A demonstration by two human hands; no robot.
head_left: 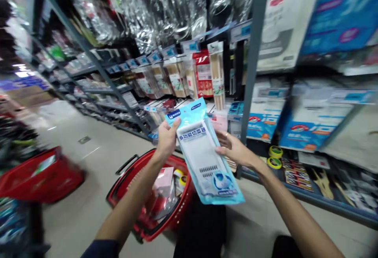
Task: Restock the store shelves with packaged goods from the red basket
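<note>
In the head view, a light-blue and white packet holding a vegetable slicer (199, 151) is tilted in front of me, its printed front towards the camera. My left hand (167, 138) pinches its upper left edge, the thumb on the front. At the right edge, my right hand (234, 147) grips it with the thumb on the front and the other fingers partly hidden behind. Below the packet, on the left, stands a red shopping basket (177, 220) with a pink packet (163, 179) and yellow rolls (182, 180) inside. The packet covers part of the basket's right side.
A shelf rack with a grey post (256, 53) stands ahead, hung with shiny wrapped utensils (177, 10) and chopstick packs (217, 77). Blue-and-white bags (307, 126) and yellow tape rolls (275, 157) are at right. Another red basket (44, 179) stands left on the tiled floor (97, 163).
</note>
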